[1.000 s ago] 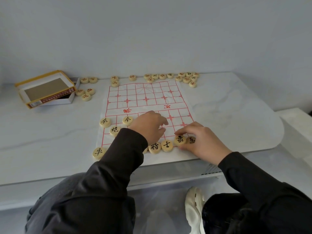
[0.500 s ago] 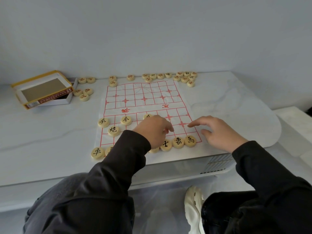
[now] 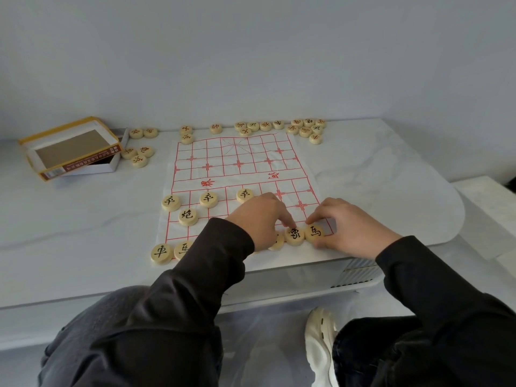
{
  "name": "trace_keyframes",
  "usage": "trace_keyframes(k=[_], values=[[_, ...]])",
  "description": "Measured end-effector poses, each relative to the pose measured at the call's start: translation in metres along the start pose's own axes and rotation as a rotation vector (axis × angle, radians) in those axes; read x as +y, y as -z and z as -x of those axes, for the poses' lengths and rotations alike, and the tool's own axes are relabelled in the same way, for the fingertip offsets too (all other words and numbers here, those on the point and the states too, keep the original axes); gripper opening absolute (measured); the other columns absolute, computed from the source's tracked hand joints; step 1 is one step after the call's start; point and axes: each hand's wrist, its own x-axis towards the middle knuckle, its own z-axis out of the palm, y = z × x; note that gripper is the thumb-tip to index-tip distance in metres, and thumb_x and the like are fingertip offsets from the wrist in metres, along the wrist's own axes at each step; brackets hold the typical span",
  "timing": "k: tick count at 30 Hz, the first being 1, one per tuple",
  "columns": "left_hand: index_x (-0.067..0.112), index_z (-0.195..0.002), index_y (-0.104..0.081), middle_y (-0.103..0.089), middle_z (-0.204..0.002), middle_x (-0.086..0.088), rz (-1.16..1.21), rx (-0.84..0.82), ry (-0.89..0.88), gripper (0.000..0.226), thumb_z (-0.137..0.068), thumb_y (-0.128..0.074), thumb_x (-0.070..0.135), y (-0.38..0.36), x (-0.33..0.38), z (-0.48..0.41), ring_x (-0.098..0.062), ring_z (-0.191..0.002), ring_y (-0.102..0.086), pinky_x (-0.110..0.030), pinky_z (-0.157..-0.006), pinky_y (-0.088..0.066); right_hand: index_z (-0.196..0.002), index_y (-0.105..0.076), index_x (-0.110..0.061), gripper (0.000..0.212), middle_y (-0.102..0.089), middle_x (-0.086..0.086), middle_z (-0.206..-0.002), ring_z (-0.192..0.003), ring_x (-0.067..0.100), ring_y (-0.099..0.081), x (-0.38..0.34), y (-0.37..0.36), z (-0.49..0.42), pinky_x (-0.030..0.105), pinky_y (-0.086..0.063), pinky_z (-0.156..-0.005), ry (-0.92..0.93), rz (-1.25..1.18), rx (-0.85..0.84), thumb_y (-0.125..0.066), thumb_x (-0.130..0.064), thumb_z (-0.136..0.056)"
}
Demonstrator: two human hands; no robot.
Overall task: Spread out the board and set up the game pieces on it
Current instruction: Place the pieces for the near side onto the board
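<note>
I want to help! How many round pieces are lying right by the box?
5. Two pieces sit side by side past the far corner of the box; three cluster at its right side. The box could hide more.

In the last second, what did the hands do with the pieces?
The right hand, which had lifted off to the right, came back and now pinches the horse piece. The left hand slid toward the near row; its forefinger touches the elephant piece. The red pieces at the far edge and the box stayed put.
</note>
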Motion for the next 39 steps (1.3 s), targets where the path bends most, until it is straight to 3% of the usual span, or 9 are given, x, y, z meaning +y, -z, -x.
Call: trace_keyframes(k=[12, 19, 28, 32, 39], values=[[0.031, -0.123, -0.060, -0.048, -0.132, 0.002, -0.052, 0.004, -0.049, 0.052, -0.083, -0.054, -0.003, -0.003, -0.001, -0.001, -0.016, -0.123, -0.038, -0.028, -0.102, -0.031, -0.111, -0.063, -0.023, 0.033, -0.050, -0.009, -0.114, -0.106, 0.006, -0.042, -0.001, -0.001, -0.001, 0.017, -0.033, -0.089, 0.002, 0.027, 0.007, -0.072, -0.031, -0.080], [0.031, -0.122, -0.061, -0.048, -0.132, 0.002, -0.040, 0.020, -0.034, 0.053, -0.083, -0.052, -0.004, -0.003, 0.000, -0.002, -0.016, -0.123, -0.039, -0.027, -0.101, -0.031, -0.118, -0.060, -0.025, 0.039, -0.049, -0.008, -0.124, -0.114, 0.007, -0.042, -0.002, 0.001, -0.001, 0.018, -0.031, -0.093, -0.007, 0.057, -0.025, -0.070, -0.035, -0.081], [0.031, -0.126, -0.055, -0.043, -0.135, 0.000, -0.057, 0.076, 0.145, 0.059, -0.083, -0.046, -0.008, 0.014, -0.013, 0.006, -0.019, -0.124, -0.042, -0.031, -0.105, -0.035, -0.122, -0.059, -0.025, 0.041, -0.050, -0.009, -0.131, -0.124, 0.008, -0.042, -0.015, 0.011, -0.008, 0.018, -0.028, -0.099, -0.011, -0.014, 0.038, -0.068, -0.033, -0.083], [0.030, -0.129, -0.052, -0.044, -0.134, -0.001, -0.044, 0.158, 0.226, 0.058, -0.085, -0.043, -0.006, 0.027, -0.027, 0.010, -0.019, -0.122, -0.044, -0.030, -0.103, -0.037, -0.119, -0.060, -0.023, 0.032, -0.055, -0.006, -0.127, -0.120, 0.011, -0.048, -0.026, 0.015, -0.019, 0.023, -0.035, -0.101, 0.004, -0.027, 0.103, -0.062, -0.030, -0.088], [0.026, -0.125, -0.056, -0.046, -0.138, 0.000, 0.050, 0.358, 0.295, 0.046, -0.090, -0.041, 0.001, 0.051, -0.057, 0.007, -0.017, -0.127, -0.040, -0.030, -0.107, -0.034, -0.120, -0.060, -0.022, 0.029, -0.054, -0.005, -0.129, -0.123, 0.010, -0.045, -0.051, 0.020, -0.057, 0.023, -0.033, -0.101, 0.066, -0.020, 0.173, -0.056, -0.027, -0.093]])
